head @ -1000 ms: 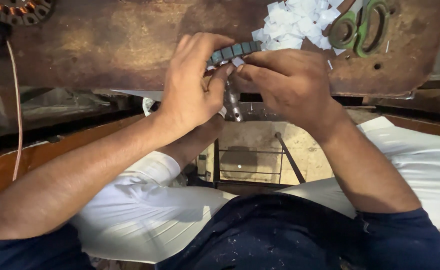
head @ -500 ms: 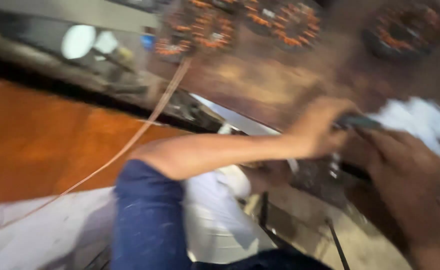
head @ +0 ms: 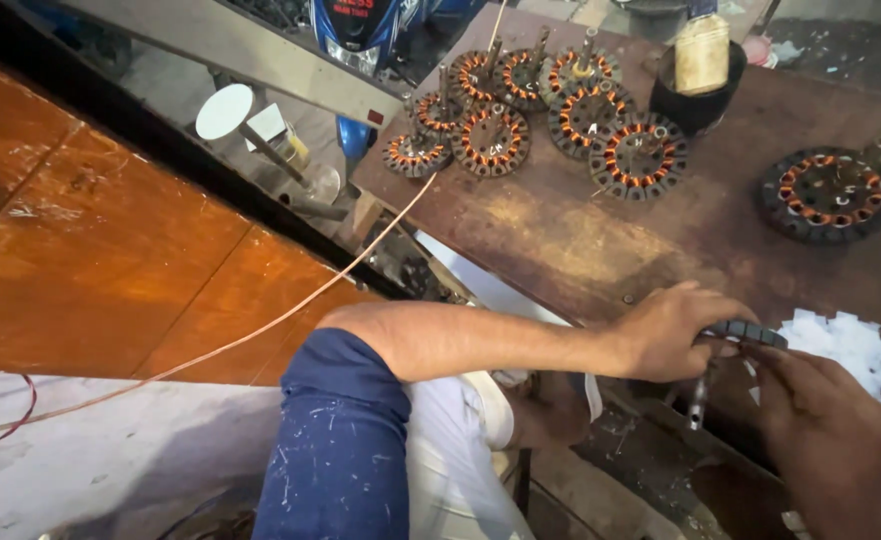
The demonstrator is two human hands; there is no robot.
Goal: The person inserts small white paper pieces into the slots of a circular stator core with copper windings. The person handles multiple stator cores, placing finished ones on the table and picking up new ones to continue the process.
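Since a second ago the view has swung away to the left: both hands, then centred at the near edge of the surface, now sit low at the right of the frame, and a cluster of wound motor cores has come into sight.

The left hand [head: 672,332] reaches across from a bare forearm, its fingers curled over one end of a dark ring-shaped core [head: 748,332], pinching it. The right hand [head: 820,425] comes up from the lower right corner and grips the same core from the other side with bent fingers. Seen nearly edge-on, the core lies roughly flat, its visible length running left to right along the near edge of the brown surface [head: 580,225], with a short metal shaft [head: 698,400] hanging down from it below the edge.

Just right of the hands lies a heap of white paper bits [head: 850,345]. Seven copper-wound cores [head: 535,105] are grouped at the far left corner, and another copper-wound core [head: 828,193] lies apart toward the far right. A dark pot [head: 698,95] holding a yellowish bottle [head: 702,52] stands at the far edge. A copper wire [head: 210,352] runs from the left corner down across the orange panel [head: 90,260].
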